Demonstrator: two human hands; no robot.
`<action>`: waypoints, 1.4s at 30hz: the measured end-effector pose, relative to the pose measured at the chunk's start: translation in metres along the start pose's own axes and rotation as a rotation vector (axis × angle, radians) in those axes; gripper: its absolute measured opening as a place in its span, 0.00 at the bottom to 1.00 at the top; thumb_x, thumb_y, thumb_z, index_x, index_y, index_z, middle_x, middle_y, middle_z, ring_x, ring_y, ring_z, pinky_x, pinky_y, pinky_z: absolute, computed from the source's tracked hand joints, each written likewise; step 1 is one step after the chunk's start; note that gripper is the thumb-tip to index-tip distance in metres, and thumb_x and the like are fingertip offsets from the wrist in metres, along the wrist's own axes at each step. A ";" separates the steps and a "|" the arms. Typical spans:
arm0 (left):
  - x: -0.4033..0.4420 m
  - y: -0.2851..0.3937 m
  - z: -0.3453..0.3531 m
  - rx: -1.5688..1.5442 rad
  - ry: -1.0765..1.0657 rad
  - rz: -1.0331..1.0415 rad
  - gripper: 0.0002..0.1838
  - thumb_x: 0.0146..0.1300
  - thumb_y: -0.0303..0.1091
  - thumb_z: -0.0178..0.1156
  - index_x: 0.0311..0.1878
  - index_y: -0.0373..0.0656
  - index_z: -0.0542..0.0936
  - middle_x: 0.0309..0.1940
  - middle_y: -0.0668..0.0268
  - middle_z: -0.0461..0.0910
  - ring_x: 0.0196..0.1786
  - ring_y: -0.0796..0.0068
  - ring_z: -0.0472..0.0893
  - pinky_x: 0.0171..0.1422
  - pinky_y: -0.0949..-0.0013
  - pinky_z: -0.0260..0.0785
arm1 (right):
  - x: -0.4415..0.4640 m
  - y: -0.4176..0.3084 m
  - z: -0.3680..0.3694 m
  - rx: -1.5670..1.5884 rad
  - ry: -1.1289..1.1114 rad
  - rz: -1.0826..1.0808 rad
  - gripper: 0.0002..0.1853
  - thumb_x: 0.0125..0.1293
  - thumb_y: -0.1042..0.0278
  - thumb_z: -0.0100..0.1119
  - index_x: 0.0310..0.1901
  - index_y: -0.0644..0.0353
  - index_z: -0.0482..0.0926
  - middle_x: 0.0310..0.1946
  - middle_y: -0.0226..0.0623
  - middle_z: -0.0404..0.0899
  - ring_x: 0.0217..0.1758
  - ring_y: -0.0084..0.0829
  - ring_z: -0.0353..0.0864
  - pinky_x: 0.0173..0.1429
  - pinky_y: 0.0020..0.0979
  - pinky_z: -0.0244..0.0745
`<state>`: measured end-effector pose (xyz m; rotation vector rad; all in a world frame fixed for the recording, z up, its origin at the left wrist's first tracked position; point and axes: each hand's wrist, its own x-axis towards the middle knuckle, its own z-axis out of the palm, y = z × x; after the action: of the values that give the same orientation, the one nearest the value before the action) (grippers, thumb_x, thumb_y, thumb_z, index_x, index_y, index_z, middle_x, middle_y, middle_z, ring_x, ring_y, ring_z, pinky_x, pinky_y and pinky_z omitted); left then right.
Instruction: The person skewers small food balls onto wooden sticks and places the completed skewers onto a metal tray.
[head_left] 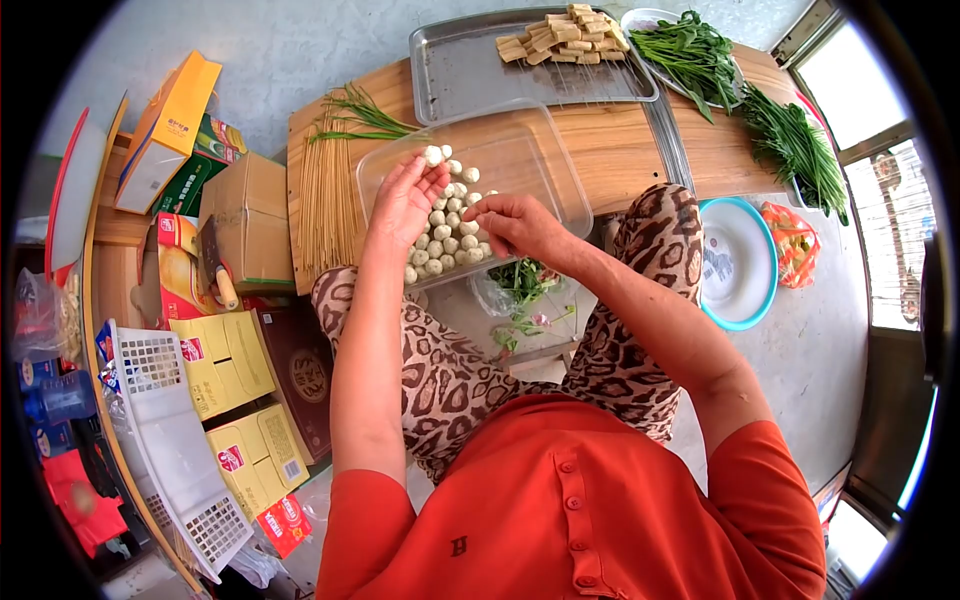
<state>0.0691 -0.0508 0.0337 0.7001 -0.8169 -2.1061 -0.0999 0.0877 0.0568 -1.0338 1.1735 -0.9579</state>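
My left hand (pixel 408 200) is over the left side of a clear plastic tub (pixel 545 160), with a pale round ball (pixel 433 156) at its fingertips. Many similar greenish-white balls (pixel 440 240) lie in the left part of the tub. My right hand (pixel 520 228) is over the tub's lower right part, fingers curled and pressed together beside the balls. Whatever those fingers hold, if anything, is too small to make out. Thin wooden skewers (pixel 328 200) lie in a bundle on the wooden table (pixel 620 160), left of the tub.
Behind the tub, a metal tray (pixel 465 75) holds stacked brown skewered pieces (pixel 575 38). Leafy greens (pixel 685 55) and long green stalks (pixel 795 145) are at the right. A blue-rimmed basin (pixel 762 265) stands by my right knee. Boxes (pixel 250 225) and a white basket (pixel 165 440) are at the left.
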 end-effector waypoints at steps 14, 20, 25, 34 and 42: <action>0.004 -0.003 -0.008 0.017 0.059 0.033 0.08 0.62 0.31 0.60 0.42 0.38 0.78 0.37 0.63 0.80 0.40 0.73 0.79 0.47 0.71 0.75 | 0.000 -0.002 0.002 -0.057 0.013 -0.017 0.10 0.67 0.67 0.49 0.43 0.60 0.79 0.13 0.25 0.70 0.16 0.15 0.66 0.21 0.22 0.59; 0.007 0.000 -0.014 -0.072 0.139 0.070 0.10 0.62 0.32 0.60 0.42 0.36 0.77 0.39 0.60 0.78 0.42 0.70 0.79 0.48 0.69 0.75 | -0.005 -0.010 0.002 -0.052 -0.019 0.016 0.11 0.70 0.67 0.47 0.47 0.60 0.78 0.13 0.23 0.67 0.15 0.13 0.61 0.20 0.18 0.56; 0.003 -0.001 -0.009 -0.086 0.113 0.027 0.13 0.63 0.31 0.58 0.46 0.33 0.74 0.41 0.58 0.77 0.44 0.70 0.78 0.49 0.69 0.74 | -0.004 -0.007 0.002 -0.020 0.007 -0.008 0.10 0.67 0.69 0.49 0.43 0.61 0.79 0.12 0.25 0.70 0.16 0.14 0.65 0.21 0.22 0.58; 0.003 -0.002 -0.008 -0.097 0.100 0.005 0.12 0.63 0.31 0.58 0.46 0.32 0.74 0.42 0.57 0.77 0.45 0.69 0.78 0.51 0.69 0.75 | -0.004 -0.007 0.003 -0.026 -0.033 0.019 0.11 0.70 0.68 0.46 0.48 0.60 0.77 0.14 0.24 0.67 0.15 0.13 0.61 0.20 0.18 0.55; 0.003 -0.003 -0.008 -0.121 0.100 0.011 0.13 0.63 0.30 0.58 0.47 0.32 0.73 0.43 0.57 0.77 0.46 0.69 0.78 0.51 0.69 0.75 | -0.004 -0.008 0.004 -0.001 -0.010 -0.006 0.10 0.68 0.67 0.50 0.43 0.61 0.79 0.12 0.25 0.70 0.15 0.14 0.64 0.21 0.22 0.57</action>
<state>0.0714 -0.0545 0.0258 0.7281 -0.6315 -2.0740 -0.0966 0.0900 0.0658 -1.0421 1.1638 -0.9559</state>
